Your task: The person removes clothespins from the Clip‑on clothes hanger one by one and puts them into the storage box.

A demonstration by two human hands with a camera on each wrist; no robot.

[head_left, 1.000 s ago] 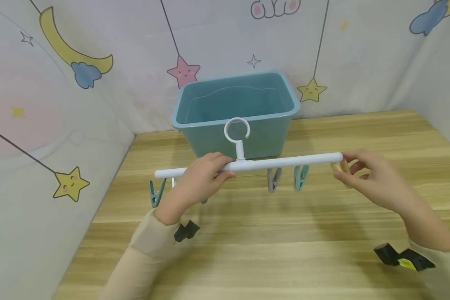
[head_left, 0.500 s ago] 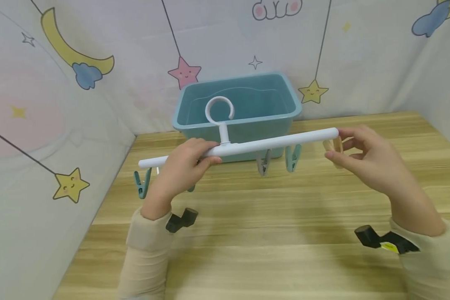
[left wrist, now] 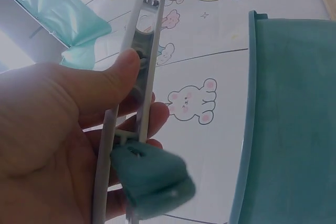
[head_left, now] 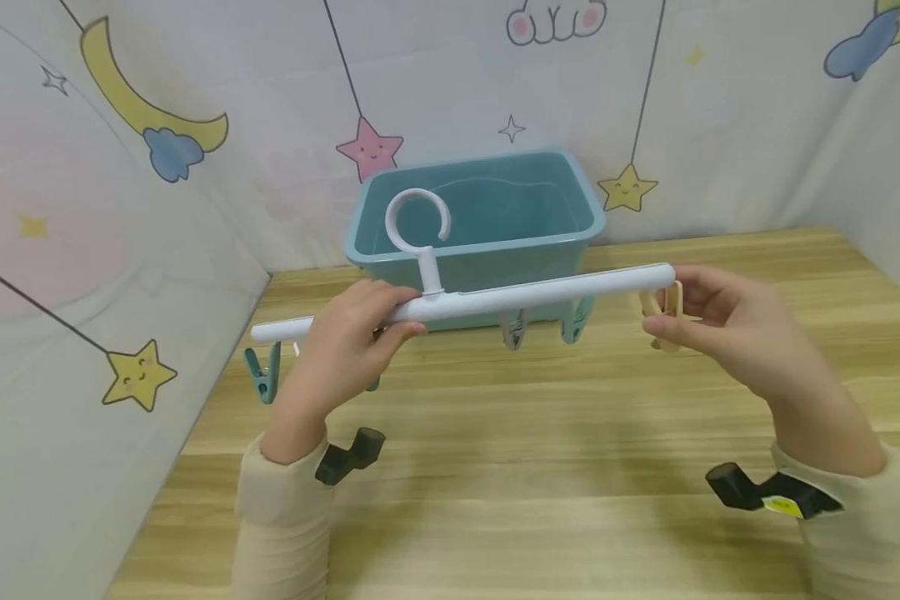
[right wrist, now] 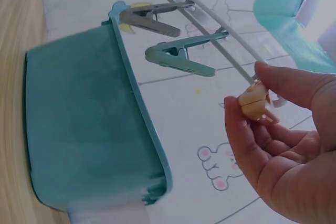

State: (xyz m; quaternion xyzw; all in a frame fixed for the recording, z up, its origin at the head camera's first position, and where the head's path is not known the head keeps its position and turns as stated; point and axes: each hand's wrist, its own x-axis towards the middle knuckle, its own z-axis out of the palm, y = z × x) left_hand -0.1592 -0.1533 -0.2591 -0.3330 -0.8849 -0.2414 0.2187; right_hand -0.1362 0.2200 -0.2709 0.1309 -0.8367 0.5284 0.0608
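Note:
In the head view, a white hanger bar with a hook (head_left: 540, 289) is held above the table, its right end tilted up. My left hand (head_left: 345, 342) grips the bar just left of the hook. At the right end, my right hand (head_left: 750, 333) pinches a beige clothespin (right wrist: 255, 103) between thumb and finger, with the bar's end touching the fingers. A grey clothespin (right wrist: 152, 22) and a light teal one (right wrist: 178, 64) hang between the hands. A dark teal clothespin (head_left: 264, 377) hangs at the left end. Clothespins behind my left hand are mostly hidden.
A blue-green plastic bin (head_left: 480, 258) stands on the wooden table (head_left: 525, 467) against the back, behind the hanger. A white cloth backdrop (head_left: 285, 75) printed with stars and moons encloses the back and sides.
The hanger has moved up and to the left, its hook swinging left. Both hands travelled with it, keeping hold of the bar and the beige clothespin.

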